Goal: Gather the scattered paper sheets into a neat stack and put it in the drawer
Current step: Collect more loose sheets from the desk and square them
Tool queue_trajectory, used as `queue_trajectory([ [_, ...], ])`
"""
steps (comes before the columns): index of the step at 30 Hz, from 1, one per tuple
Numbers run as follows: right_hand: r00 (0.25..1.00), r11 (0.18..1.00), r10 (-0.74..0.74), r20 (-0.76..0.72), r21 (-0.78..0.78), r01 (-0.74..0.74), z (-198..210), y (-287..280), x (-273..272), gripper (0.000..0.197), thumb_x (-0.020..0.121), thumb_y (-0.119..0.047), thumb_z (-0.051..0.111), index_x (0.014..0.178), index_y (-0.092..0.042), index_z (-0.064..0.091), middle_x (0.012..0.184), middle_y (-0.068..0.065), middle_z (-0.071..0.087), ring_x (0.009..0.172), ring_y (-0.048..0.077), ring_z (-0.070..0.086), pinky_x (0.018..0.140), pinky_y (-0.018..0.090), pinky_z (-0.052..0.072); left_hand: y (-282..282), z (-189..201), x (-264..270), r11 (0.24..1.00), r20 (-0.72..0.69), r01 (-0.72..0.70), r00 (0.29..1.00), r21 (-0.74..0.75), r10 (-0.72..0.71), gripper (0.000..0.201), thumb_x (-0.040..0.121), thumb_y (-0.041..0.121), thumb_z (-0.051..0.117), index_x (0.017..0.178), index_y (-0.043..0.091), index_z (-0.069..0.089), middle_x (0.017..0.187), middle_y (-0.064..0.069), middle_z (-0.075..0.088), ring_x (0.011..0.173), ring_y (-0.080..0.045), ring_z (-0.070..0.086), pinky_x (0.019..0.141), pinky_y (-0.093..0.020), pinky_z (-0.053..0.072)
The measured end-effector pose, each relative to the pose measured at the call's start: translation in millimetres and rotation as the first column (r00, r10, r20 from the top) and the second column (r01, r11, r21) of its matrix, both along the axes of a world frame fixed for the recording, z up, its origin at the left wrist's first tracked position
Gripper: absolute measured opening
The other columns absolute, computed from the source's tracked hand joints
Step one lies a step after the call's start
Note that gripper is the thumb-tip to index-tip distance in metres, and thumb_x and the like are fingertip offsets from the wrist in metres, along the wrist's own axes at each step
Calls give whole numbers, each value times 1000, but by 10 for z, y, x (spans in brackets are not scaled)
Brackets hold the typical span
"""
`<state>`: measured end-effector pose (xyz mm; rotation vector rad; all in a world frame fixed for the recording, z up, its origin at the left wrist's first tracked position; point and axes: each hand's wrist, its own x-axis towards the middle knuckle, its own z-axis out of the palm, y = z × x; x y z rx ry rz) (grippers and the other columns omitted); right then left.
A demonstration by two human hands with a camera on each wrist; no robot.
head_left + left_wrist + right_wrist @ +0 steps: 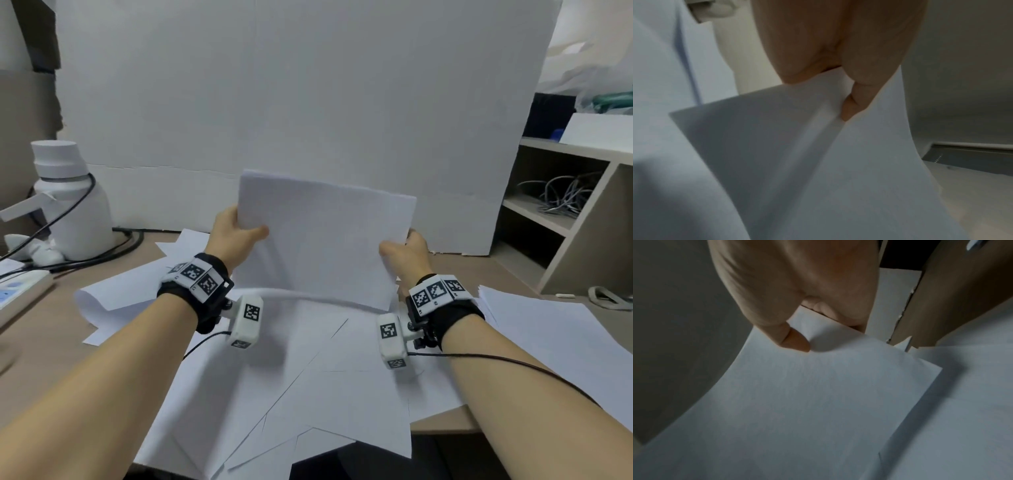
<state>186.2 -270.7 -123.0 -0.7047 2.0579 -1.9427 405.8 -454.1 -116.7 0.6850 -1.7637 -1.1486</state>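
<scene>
A bundle of white paper sheets [325, 240] stands upright on its lower edge above the desk, held between both hands. My left hand [236, 233] grips its left edge, thumb on the near face; my right hand [406, 253] grips the right edge the same way. The left wrist view shows my left hand [838, 73] pinching the sheets [818, 162]. In the right wrist view the thumb of my right hand [797, 309] lies on the paper [818, 394]. Several loose sheets [308, 377] lie scattered on the desk under my arms. No drawer is in view.
A white board [308, 102] stands behind the paper. A white bottle [68, 202] with black cables sits at the left, a power strip [17, 291] near the left edge. A shelf unit [565, 212] with cables stands at the right, more sheets [555, 335] in front of it.
</scene>
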Motion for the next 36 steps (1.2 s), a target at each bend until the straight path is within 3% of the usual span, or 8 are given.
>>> queue_trajectory([
  [5, 829, 950, -178, -529, 128, 286, 390, 184, 184, 104, 68, -31, 75, 152, -26, 15, 149, 8, 28, 138, 29, 27, 111, 48, 29, 208, 682, 30, 872, 87, -31, 993, -489, 84, 21, 83, 2, 64, 103, 7, 66, 98, -7, 69, 88, -25, 64, 73, -36, 51],
  [9, 720, 970, 129, -682, 236, 50, 739, 198, 450, 30, 76, -23, 69, 104, -21, 60, 94, -6, 63, 94, 21, 58, 75, 18, 46, 498, 1134, -14, 711, 166, 22, 977, -702, 134, 21, 85, 5, 63, 106, 7, 60, 93, -1, 61, 88, -29, 57, 71, -32, 38],
  [13, 844, 995, 100, -527, 28, -101, 794, 133, 552, 10, 73, -13, 57, 67, -6, 54, 63, 0, 50, 63, 14, 39, 54, 28, 35, 631, 1329, -16, 611, 54, -121, 964, -782, 259, 51, 82, 17, 68, 131, 22, 53, 112, 5, 62, 116, -25, 50, 98, -36, 27],
  [17, 953, 971, 110, -282, -175, -164, 730, 139, 585, 9, 74, -2, 58, 70, -9, 54, 67, 3, 45, 63, 14, 39, 56, 27, 33, 470, 1076, 46, 800, -110, -366, 927, -476, 358, 112, 68, 51, 81, 157, 24, 20, 148, -3, 39, 135, -23, 37, 114, -43, 25],
  [21, 965, 947, 194, -178, -225, -232, 627, 152, 555, 15, 80, 6, 59, 84, -8, 63, 77, 9, 54, 71, 19, 49, 63, 32, 41, 278, 599, 61, 974, -163, 174, 975, 147, -149, 107, 63, 47, 91, 149, 12, 38, 139, -12, 57, 124, -25, 59, 110, -47, 44],
  [25, 972, 973, 112, -209, -177, -150, 496, 31, 592, 18, 80, 4, 58, 76, -13, 59, 69, -2, 56, 61, 13, 50, 61, 25, 42, 342, 396, -47, 988, -165, 139, 978, 68, -126, 33, 82, 4, 73, 114, 4, 67, 101, -8, 76, 92, -22, 73, 86, -39, 58],
  [28, 972, 987, 23, -232, -151, -59, 382, -111, 694, 17, 83, -3, 54, 95, -12, 61, 77, -4, 62, 61, 10, 55, 62, 23, 45, 474, 280, -135, 999, -187, 9, 982, -46, -17, 33, 83, -2, 63, 113, 9, 65, 99, -1, 74, 84, -14, 70, 73, -25, 55],
  [36, 995, 993, 80, -54, 91, -75, -198, -153, 610, 33, 79, -8, 55, 111, -14, 51, 89, -3, 59, 86, 22, 61, 76, 34, 53, 442, -330, -37, 993, -44, -9, 999, 115, 14, 47, 69, 27, 70, 114, 22, 58, 112, 3, 70, 102, -16, 68, 96, -45, 55],
])
